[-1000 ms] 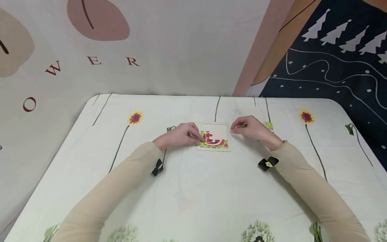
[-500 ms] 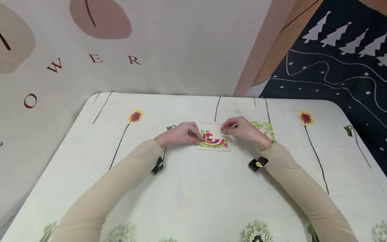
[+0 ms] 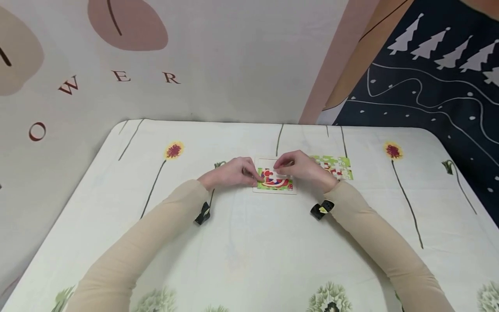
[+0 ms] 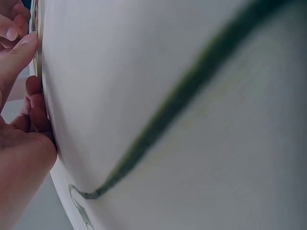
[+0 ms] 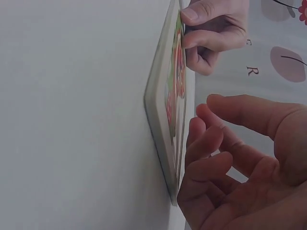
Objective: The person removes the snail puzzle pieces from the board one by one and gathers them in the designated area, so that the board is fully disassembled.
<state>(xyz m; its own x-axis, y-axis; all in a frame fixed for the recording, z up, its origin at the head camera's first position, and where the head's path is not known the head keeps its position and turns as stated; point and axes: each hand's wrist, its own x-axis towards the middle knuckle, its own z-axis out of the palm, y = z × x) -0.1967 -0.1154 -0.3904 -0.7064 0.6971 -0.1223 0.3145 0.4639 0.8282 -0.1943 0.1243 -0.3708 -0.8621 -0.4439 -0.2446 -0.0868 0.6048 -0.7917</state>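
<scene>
A square puzzle tray [image 3: 275, 193] lies on the table, its lower part filled with red, green and white pieces, its upper part bare. At its left edge, my left hand [image 3: 238, 172] holds it, with fingertips on the lower left corner. My right hand [image 3: 301, 168] is over the tray's right side, thumb and forefinger pinched on what looks like a small puzzle piece, mostly hidden by the fingers. In the right wrist view, the right hand [image 5: 249, 158] is curled just above the tray [image 5: 160, 110], and the left hand [image 5: 216, 28] touches its far end.
Green, white and red puzzle pieces [image 3: 343, 164], joined or close together, lie right of the tray, partly behind the right hand. A white flower-printed cloth [image 3: 234, 242] covers the table. A printed wall hanging [image 3: 234, 65] rises behind its back edge.
My right hand has moved left, from beside the tray to over it, uncovering more of the pieces on the right. The left hand stays at the tray's left edge.
</scene>
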